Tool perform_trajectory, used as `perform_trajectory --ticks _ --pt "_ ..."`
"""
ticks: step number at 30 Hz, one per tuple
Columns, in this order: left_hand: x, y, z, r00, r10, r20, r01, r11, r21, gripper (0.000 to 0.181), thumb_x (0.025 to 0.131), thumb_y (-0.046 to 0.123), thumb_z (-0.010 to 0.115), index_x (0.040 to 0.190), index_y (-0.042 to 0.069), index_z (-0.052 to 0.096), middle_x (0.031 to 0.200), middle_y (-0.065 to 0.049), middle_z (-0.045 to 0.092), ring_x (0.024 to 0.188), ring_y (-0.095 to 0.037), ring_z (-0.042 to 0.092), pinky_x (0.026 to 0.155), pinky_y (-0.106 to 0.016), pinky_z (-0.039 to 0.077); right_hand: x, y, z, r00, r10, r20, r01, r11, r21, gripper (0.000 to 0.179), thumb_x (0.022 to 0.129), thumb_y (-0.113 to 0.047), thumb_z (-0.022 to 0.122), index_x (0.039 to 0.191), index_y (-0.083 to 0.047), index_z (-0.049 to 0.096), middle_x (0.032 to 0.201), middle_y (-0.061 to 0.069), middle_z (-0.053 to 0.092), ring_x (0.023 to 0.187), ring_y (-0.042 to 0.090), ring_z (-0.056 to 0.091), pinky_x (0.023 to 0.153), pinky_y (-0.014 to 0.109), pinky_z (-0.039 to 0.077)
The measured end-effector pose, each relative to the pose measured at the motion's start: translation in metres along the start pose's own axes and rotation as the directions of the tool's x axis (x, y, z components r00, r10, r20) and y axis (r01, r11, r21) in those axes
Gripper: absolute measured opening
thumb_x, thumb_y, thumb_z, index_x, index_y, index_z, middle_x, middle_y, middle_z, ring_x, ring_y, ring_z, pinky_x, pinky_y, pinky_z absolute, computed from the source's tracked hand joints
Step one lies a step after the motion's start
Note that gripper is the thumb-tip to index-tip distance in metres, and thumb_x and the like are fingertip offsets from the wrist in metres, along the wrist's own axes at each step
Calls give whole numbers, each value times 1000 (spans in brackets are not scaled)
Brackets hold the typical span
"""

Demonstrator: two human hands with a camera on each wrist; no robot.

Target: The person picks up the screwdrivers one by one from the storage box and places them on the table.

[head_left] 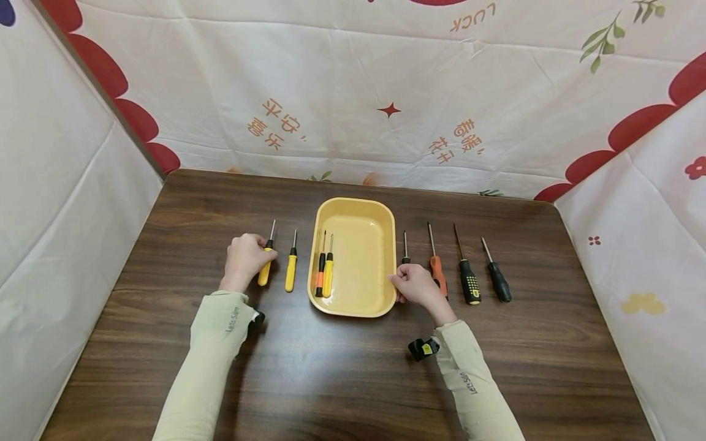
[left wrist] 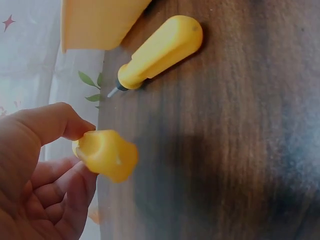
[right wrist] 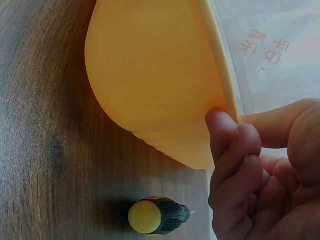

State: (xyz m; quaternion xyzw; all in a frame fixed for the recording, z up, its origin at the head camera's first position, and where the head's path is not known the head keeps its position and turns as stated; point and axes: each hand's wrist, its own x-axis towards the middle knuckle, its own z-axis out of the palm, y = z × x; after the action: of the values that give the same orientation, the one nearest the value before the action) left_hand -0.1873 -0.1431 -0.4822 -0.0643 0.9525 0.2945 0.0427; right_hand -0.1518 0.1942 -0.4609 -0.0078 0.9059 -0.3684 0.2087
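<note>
My left hand (head_left: 243, 260) pinches a yellow-handled screwdriver (left wrist: 112, 155) between thumb and fingers, left of the tray. Another yellow screwdriver (head_left: 290, 269) lies on the table just to its right. The yellow tray (head_left: 353, 308) stands mid-table with two small screwdrivers inside: one black and orange (head_left: 320, 275), one yellow and black (head_left: 328, 275). With thumb and curled fingers my right hand (head_left: 418, 285) grips the tray's right rim (right wrist: 227, 75). Behind that hand a screwdriver with a yellow-ended black handle (right wrist: 155, 216) is mostly hidden in the head view.
Right of the tray lie an orange-handled screwdriver (head_left: 436, 269), a black and yellow one (head_left: 469, 285) and a black one (head_left: 499, 283). The brown wooden table (head_left: 331, 380) meets printed white cloth (head_left: 353, 92) at the back and sides.
</note>
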Motion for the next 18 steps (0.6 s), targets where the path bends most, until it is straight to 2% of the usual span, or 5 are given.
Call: perform_trajectory --ticks 18 --pt "3 -7 10 1000 -16 18 16 1000 -5 24 75 21 67 87 0 68 75 -10 66 65 -22 57 57 -31 45 0 -1 0 1000 24 8 -24 1000 0 25 90 -15 53 68 -5 48 49 0 53 45 12 54 44 24 40"
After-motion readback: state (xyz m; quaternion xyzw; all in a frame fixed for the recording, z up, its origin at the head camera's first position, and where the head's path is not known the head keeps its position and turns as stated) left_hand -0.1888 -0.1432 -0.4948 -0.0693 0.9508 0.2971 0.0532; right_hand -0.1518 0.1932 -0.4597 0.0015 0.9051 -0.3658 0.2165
